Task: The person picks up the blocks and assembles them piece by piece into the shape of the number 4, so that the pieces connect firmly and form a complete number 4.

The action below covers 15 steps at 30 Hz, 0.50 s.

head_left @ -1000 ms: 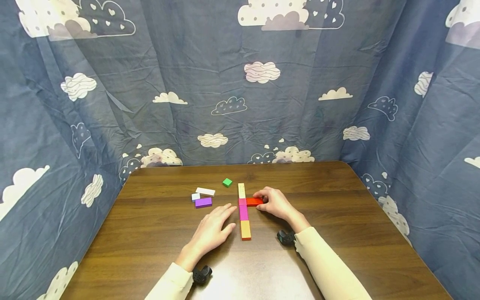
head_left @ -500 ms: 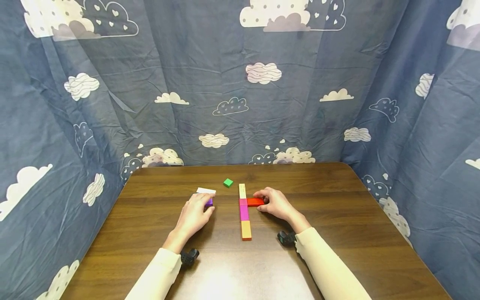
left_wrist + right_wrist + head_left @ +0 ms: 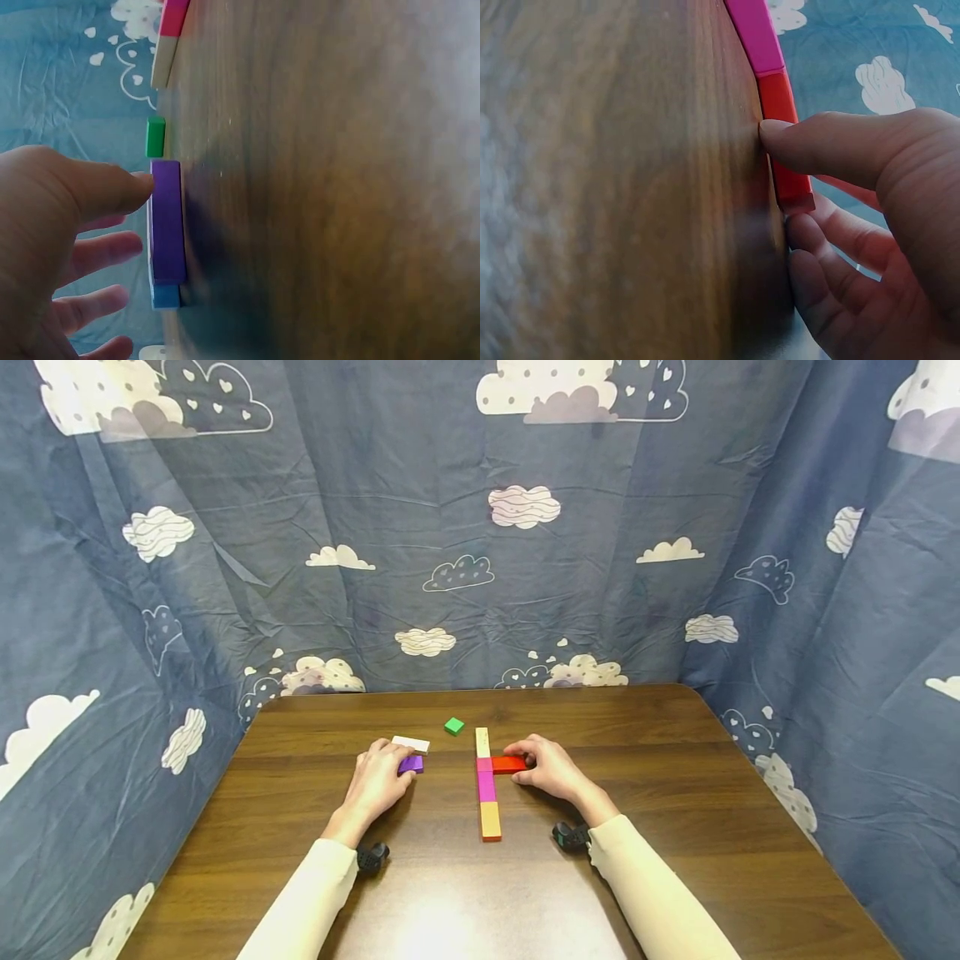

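My left hand point(image 3: 377, 779) hovers at the purple block point(image 3: 412, 764), its fingers apart and gently bent. In the left wrist view the thumb tip overlaps the long edge of that purple block, and a small blue block point(image 3: 166, 296) shows beyond its end; the hand hides this one from the head camera. Thumb and fingers of my right hand point(image 3: 552, 768) pinch a red block point(image 3: 508, 764) lying flat on the table. The red block's end meets a column of blocks: pale yellow point(image 3: 482, 742), small pink point(image 3: 484, 764), magenta point(image 3: 487, 787) and orange point(image 3: 491, 821).
A white block point(image 3: 412, 744) lies just behind the purple one. Farther back is a small green block point(image 3: 453, 726). The brown wooden table point(image 3: 637, 718) ends at a blue curtain point(image 3: 585, 568) printed with clouds.
My left hand has moved left, away from the block column and over to the purple block. The right hand stays on the red block.
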Tool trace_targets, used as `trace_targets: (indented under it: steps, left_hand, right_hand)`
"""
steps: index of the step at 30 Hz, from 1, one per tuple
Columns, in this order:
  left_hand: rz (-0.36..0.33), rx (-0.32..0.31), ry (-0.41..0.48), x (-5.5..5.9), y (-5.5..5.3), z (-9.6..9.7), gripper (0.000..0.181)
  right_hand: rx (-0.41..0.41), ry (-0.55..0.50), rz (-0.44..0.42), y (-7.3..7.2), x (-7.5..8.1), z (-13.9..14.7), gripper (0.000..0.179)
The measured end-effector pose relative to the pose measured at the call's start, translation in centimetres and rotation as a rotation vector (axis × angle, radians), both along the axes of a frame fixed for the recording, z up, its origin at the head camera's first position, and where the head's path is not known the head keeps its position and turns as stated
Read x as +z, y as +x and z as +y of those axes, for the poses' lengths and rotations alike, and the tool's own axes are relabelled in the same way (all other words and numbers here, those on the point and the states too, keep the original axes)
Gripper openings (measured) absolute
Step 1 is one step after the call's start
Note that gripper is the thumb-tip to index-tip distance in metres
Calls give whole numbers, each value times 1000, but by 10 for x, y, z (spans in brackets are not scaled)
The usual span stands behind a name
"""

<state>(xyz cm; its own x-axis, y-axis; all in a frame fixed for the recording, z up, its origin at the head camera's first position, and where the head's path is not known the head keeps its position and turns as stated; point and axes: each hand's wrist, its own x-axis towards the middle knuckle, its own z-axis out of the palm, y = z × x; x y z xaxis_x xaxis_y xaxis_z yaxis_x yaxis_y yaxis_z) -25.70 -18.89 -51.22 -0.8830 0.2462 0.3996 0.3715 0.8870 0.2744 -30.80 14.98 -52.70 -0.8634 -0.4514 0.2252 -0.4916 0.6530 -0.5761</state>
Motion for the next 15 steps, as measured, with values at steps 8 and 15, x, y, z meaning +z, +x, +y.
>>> trace_targets:
  steps: [8, 15]
  left_hand:
    - [-58, 2, 3, 0, -6, -5, 34]
    - [-69, 1, -18, -6, -9, -9, 31]
  right_hand:
    - [-8, -3, -11, 1, 0, -1, 47]
    - [4, 0, -7, 1, 0, -1, 47]
